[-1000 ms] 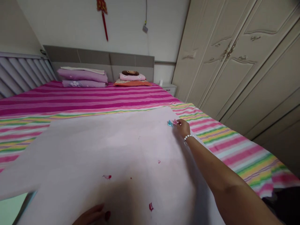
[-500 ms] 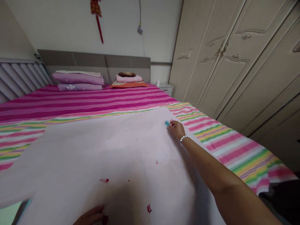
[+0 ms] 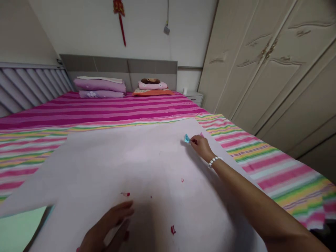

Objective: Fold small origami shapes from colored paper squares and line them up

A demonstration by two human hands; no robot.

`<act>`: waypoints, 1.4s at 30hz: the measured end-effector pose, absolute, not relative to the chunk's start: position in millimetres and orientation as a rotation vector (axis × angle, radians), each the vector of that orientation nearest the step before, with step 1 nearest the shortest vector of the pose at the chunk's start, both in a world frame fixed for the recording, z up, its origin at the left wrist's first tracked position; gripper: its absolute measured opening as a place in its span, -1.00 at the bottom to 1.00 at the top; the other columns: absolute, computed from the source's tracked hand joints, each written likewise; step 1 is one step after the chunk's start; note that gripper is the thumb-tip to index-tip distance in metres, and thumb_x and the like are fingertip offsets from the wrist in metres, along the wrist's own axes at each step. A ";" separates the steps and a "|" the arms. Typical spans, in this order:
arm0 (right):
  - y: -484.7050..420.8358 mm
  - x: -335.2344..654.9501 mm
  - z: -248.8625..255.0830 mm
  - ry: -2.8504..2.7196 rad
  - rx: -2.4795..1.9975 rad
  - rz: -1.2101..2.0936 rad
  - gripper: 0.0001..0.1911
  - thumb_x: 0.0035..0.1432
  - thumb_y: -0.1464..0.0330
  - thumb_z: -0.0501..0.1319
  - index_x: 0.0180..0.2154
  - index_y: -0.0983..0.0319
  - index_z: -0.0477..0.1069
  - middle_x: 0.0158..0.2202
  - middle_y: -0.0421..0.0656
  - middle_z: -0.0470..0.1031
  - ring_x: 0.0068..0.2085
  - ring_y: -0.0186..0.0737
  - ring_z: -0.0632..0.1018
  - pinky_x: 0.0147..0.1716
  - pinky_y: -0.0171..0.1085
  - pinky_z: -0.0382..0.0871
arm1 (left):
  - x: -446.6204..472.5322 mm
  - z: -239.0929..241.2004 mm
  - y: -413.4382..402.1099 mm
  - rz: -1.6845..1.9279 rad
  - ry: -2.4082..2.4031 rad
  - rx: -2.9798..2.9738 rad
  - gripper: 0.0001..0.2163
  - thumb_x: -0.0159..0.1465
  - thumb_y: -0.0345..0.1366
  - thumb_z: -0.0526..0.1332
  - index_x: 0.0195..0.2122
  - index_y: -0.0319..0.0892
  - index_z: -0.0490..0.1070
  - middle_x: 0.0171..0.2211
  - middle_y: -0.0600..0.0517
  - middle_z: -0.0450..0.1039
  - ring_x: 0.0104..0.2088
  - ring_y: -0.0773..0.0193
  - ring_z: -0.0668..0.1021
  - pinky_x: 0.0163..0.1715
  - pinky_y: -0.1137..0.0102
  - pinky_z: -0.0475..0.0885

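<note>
A small light-blue paper piece (image 3: 186, 138) is pinched at its edge in my right hand (image 3: 201, 144), over the far right part of a large white sheet (image 3: 110, 157). A pink scrap (image 3: 201, 134) shows just behind that hand. Low in the view, my left hand (image 3: 110, 224) is over the sheet, fingers stretched and thumb apart. A dark red spot shows at its thumb tip; I cannot tell what it is. Nearby lie a red-and-white scrap (image 3: 126, 194), a dark red scrap (image 3: 173, 230) and a small pinkish scrap (image 3: 182, 180).
A pale green sheet or board (image 3: 22, 225) lies at the lower left. The striped bedspread (image 3: 252, 154) spreads around the white sheet. Folded purple bedding (image 3: 101, 85) and a pink-and-orange pile (image 3: 153, 89) sit by the headboard (image 3: 110, 64). A wardrobe (image 3: 249, 59) stands right.
My left hand has come further into view, up and forward, fingers extended. My right hand has drawn slightly away from the pink scrap with the light-blue piece. The view has shifted a little left.
</note>
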State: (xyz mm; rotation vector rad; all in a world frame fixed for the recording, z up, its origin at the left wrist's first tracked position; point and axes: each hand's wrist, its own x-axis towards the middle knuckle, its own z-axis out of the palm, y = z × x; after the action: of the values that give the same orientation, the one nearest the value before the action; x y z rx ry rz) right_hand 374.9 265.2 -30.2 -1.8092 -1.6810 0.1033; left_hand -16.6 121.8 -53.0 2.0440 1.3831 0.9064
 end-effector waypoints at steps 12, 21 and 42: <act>168.3 259.4 -46.8 -2.088 -1.240 0.440 -0.83 0.13 0.57 0.12 -0.41 0.21 0.37 -0.46 -0.21 0.38 -0.45 -0.28 0.41 -0.46 -0.34 0.26 | 72.9 -30.2 180.2 0.761 1.134 2.210 -0.70 0.25 -0.44 0.08 -0.02 -0.14 0.44 0.21 -0.12 0.23 0.14 0.08 0.38 0.08 0.15 0.34; 164.0 251.8 -61.7 -2.127 -1.181 0.559 -0.81 0.17 0.57 0.10 -0.42 0.20 0.36 -0.43 -0.20 0.38 -0.40 -0.27 0.42 -0.42 -0.33 0.29 | 73.2 -48.3 189.9 0.617 1.253 2.260 -0.76 0.17 -0.50 0.09 -0.22 -0.15 0.47 -0.06 -0.05 0.46 0.01 0.14 0.46 -0.01 0.19 0.38; 164.2 246.3 -63.3 -2.199 -1.279 0.615 -0.76 -0.03 0.65 0.11 -0.38 0.20 0.36 -0.41 -0.22 0.33 -0.45 -0.31 0.37 -0.47 -0.36 0.20 | 79.8 -72.2 194.7 0.588 1.131 2.349 -0.81 0.18 -0.50 -0.01 -0.47 -0.18 0.35 -0.39 -0.02 0.43 -0.29 0.18 0.43 -0.24 0.30 0.35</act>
State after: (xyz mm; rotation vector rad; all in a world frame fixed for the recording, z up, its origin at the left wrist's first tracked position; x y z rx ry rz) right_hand 246.3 164.2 -63.3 -1.2791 -2.1985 0.6151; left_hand 79.8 194.7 -72.2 2.3495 1.1313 0.5875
